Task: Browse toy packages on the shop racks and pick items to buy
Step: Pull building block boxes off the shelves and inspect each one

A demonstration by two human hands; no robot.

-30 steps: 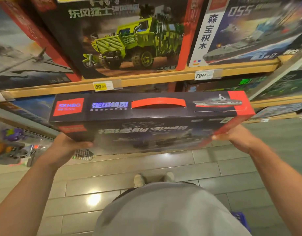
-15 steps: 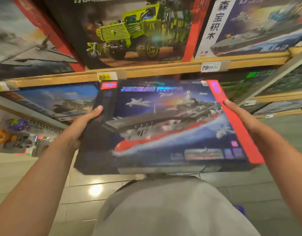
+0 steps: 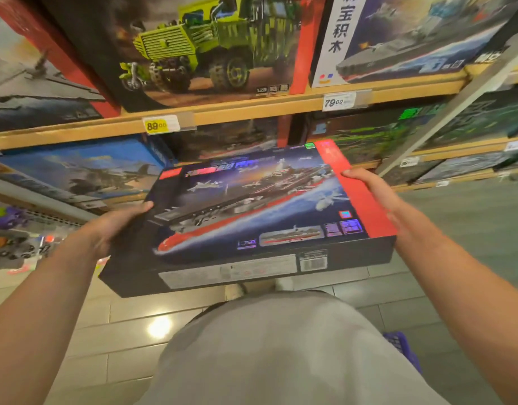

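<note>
A large dark toy box [image 3: 251, 217] with an aircraft carrier picture and a red right band lies nearly flat, face up, in front of the shelves at waist height. My left hand [image 3: 111, 226] grips its left edge, thumb on the top face. My right hand [image 3: 374, 194] holds the red right edge, thumb along the top. The fingers underneath the box are hidden. The box's near side with labels and a barcode faces me.
Wooden shelves [image 3: 251, 108] carry other boxes: a green truck set [image 3: 199, 51], a grey warship set [image 3: 412, 39], a blue jet set [image 3: 85, 171]. Price tags read 89 [image 3: 161, 124] and 79 [image 3: 339, 101]. Small toys [image 3: 15, 238] hang at left. A purple basket [image 3: 401, 343] stands on the tiled floor.
The box tipped from standing on edge, top handle toward me, to lying flat with its picture face up. Both hands shifted along its side edges and drew it lower and closer.
</note>
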